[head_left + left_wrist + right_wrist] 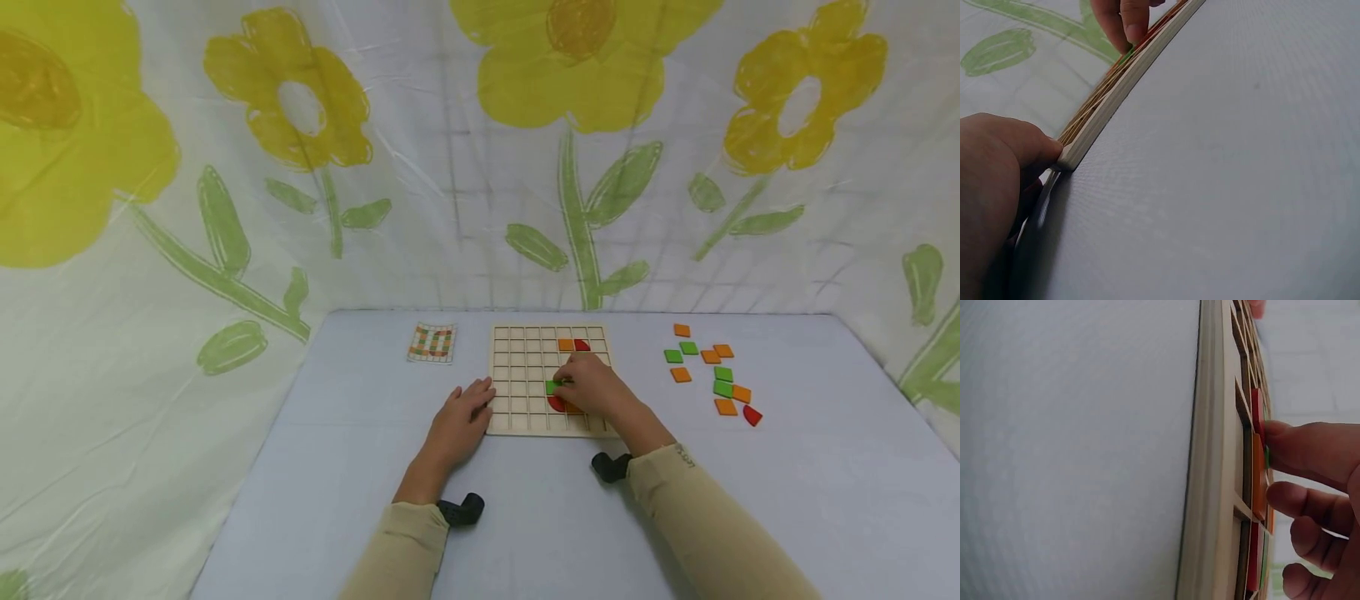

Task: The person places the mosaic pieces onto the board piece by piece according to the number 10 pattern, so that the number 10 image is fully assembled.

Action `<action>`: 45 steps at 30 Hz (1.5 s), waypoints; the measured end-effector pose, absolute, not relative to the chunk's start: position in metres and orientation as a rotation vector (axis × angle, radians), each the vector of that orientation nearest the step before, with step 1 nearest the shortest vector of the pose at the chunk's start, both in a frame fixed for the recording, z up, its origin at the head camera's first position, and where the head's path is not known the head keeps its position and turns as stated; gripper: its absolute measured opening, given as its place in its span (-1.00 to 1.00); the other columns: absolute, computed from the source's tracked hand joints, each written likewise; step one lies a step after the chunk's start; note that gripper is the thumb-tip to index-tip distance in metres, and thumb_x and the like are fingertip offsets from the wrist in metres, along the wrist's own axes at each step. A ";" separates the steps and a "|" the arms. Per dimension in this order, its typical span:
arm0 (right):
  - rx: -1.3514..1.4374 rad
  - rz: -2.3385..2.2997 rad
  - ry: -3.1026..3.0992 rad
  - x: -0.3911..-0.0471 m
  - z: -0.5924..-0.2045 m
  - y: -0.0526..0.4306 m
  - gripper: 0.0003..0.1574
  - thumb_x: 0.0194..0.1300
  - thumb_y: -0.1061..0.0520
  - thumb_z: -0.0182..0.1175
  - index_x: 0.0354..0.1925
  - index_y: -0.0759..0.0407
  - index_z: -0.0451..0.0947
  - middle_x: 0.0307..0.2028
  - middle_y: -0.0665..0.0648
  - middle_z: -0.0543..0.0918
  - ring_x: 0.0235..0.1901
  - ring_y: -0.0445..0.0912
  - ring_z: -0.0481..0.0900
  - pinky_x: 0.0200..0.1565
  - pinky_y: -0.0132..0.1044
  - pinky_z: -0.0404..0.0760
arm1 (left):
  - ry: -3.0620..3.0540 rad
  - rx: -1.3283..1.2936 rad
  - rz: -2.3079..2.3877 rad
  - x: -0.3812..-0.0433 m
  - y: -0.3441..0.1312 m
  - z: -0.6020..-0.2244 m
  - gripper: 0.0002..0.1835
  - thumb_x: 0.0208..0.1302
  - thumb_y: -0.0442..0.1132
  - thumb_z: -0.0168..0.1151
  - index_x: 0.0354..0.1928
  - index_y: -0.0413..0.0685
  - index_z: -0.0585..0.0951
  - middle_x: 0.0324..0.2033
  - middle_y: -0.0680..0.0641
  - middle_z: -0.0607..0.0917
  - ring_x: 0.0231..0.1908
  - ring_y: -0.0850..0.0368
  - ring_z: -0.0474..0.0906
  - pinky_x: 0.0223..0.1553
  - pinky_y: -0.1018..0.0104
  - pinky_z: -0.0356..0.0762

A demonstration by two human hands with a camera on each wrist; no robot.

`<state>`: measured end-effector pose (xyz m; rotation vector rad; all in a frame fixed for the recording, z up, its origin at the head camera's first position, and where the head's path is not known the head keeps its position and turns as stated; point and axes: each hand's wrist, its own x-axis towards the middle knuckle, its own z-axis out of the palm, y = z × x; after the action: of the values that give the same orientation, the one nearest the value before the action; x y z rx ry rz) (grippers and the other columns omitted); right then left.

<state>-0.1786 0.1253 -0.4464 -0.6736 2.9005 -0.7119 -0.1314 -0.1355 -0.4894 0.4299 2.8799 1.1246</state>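
A wooden grid board (517, 422) lies flat on the table. My left hand (459, 421) rests at its left edge, the fingers lying fairly straight; in the left wrist view the thumb (1041, 145) touches the board's near corner. Over the right part of the grid, my right hand (596, 387) pinches a green square tile (552, 387) at its cell. Just nearer me sits a red quarter-round tile (556, 404), with an orange tile (1259, 475) beside it, partly under the hand. Farther back, an orange square (566, 344) and a red quarter-round (582, 344) occupy cells.
Loose orange, green and red tiles, among them a green square (723, 388) and a red quarter-round (752, 415), lie right of the board. A small patterned card (432, 342) is at the back left. A flower-painted cloth (420, 250) hangs behind the table.
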 end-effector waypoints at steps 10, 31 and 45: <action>-0.461 -0.652 2.879 -0.184 -0.436 0.165 -0.68 0.35 0.06 0.23 -0.01 0.17 0.69 -0.08 0.18 0.64 -0.03 0.12 0.53 0.02 0.05 0.59 | 2.886 0.446 1.112 -0.133 -0.135 -0.490 -0.57 0.44 -0.17 0.11 0.31 -0.04 0.52 0.40 0.08 0.40 0.44 0.12 0.25 0.54 0.11 0.00; 0.190 -0.487 2.817 -0.174 -0.420 0.280 -0.24 0.32 -0.16 0.19 0.18 0.43 0.46 0.15 0.48 0.52 -0.08 0.26 0.58 -0.19 0.04 0.61 | 2.875 0.417 1.136 -0.131 -0.138 -0.490 -0.57 0.44 -0.18 0.12 0.31 -0.03 0.52 0.40 0.09 0.39 0.44 0.11 0.24 0.54 0.10 0.01; 0.218 -0.419 2.858 -0.176 -0.424 0.272 -0.45 0.32 -0.08 0.26 0.10 0.28 0.59 0.07 0.41 0.58 -0.28 0.10 0.54 -0.44 -0.18 0.51 | 2.896 0.433 1.128 -0.133 -0.137 -0.486 -0.58 0.43 -0.20 0.13 0.29 -0.06 0.53 0.39 0.06 0.41 0.43 0.09 0.27 0.53 0.08 0.03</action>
<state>-0.1761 0.2725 -0.4237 0.2184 2.8583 -0.4194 -0.1328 -0.1374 -0.4856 0.4328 2.8960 1.1275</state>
